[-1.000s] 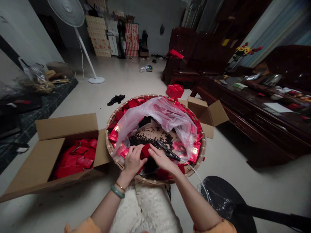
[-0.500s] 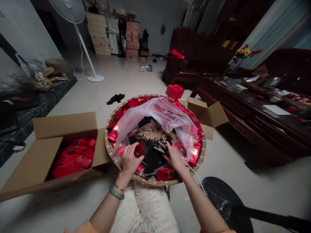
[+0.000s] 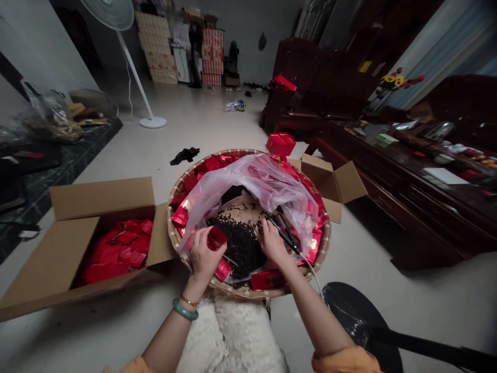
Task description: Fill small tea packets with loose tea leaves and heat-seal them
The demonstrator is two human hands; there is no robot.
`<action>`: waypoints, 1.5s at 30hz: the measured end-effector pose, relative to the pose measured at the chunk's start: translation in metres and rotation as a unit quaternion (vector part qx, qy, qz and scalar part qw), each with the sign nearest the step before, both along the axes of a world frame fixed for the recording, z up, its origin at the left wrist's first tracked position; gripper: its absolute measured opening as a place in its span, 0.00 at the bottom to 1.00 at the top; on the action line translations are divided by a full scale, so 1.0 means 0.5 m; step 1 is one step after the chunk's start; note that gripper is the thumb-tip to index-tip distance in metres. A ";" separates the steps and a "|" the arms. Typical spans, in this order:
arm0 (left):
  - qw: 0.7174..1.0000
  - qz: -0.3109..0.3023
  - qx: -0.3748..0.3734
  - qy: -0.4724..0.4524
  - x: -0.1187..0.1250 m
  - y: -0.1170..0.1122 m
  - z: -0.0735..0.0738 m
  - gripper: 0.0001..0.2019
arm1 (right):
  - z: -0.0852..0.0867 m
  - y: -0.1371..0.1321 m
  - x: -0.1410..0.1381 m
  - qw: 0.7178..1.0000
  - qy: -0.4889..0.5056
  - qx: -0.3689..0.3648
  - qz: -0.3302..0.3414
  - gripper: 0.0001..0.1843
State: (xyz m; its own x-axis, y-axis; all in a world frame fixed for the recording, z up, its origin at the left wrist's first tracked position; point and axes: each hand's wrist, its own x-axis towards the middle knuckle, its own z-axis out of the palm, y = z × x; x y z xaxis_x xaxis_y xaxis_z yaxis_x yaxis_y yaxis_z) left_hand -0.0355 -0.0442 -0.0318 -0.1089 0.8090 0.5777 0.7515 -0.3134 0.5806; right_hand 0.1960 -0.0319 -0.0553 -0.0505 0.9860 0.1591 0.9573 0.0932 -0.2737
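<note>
My left hand [image 3: 206, 255] is closed around a small red packet [image 3: 216, 238], its mouth gaping upward. Dark loose tea leaves [image 3: 246, 251] lie in a pinkish clear plastic bag [image 3: 248, 173] spread inside a round woven basket [image 3: 173, 228]. Over the right side of the leaves, my right hand [image 3: 271, 241] has its fingers slightly apart, with nothing visible in them. Just right of it lies a black corded tool with two long arms, like a hair straightener [image 3: 288, 235]. A thin metal handle [image 3: 232, 260] pokes out of the leaves beside the left hand.
Red packets ring the basket. An open cardboard box [image 3: 73, 254] of red packets stands at left, another open carton [image 3: 336, 184] at right behind. A black round stand base [image 3: 361, 316] is near right; a white fan [image 3: 134, 72] stands farther back.
My right hand has let go of the black tool, which now lies farther right, and has moved onto the leaves. My left hand has tilted the red packet so its opening shows.
</note>
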 end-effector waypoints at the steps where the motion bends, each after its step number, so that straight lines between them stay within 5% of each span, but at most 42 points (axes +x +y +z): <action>1: 1.000 0.005 0.000 -0.002 0.000 0.000 -0.002 0.20 | -0.001 0.008 -0.014 1.000 -0.008 -0.021 -0.007 0.31; 4: 1.000 0.014 0.000 -0.009 -0.002 0.000 -0.010 0.20 | -0.001 0.027 -0.051 0.998 -0.018 -0.067 -0.004 0.31; 9: 0.999 -0.006 -0.019 -0.030 -0.001 -0.001 -0.018 0.21 | 0.019 0.076 -0.099 0.987 0.068 -0.046 0.135 0.24; 13: 1.000 -0.003 -0.008 -0.029 0.001 0.000 -0.016 0.21 | 0.060 0.196 -0.125 0.996 0.052 0.003 0.076 0.24; 17: 0.999 -0.003 -0.017 -0.037 -0.001 0.001 -0.017 0.22 | 0.088 0.324 -0.144 0.996 0.001 -0.075 0.045 0.28; 23: 0.995 -0.010 -0.051 -0.090 0.000 0.003 -0.027 0.22 | 0.067 0.393 -0.169 0.986 -0.010 -0.139 0.088 0.30; 30: 0.993 -0.001 -0.060 -0.106 -0.001 0.006 -0.035 0.22 | 0.089 0.354 -0.160 0.964 -0.013 -0.151 0.220 0.25; 36: 0.994 0.001 -0.043 -0.096 0.001 0.006 -0.037 0.22 | 0.087 0.214 -0.112 0.929 -0.018 -0.167 0.330 0.20; 40: 0.993 -0.004 -0.047 -0.104 0.002 0.006 -0.040 0.23 | 0.064 0.098 -0.047 0.959 0.040 -0.132 0.245 0.29; 45: 0.992 -0.003 -0.048 -0.117 0.005 0.007 -0.038 0.25 | 0.047 0.020 -0.039 0.982 0.003 -0.159 0.103 0.58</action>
State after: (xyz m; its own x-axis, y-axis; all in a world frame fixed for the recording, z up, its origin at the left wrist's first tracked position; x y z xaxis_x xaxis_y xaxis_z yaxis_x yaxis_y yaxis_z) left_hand -0.0330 -0.0408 -0.0510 -0.2260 0.8598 0.4580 0.5914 -0.2525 0.7658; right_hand 0.1763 -0.0219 -0.0319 -0.2549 0.9546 -0.1544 0.9250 0.1942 -0.3266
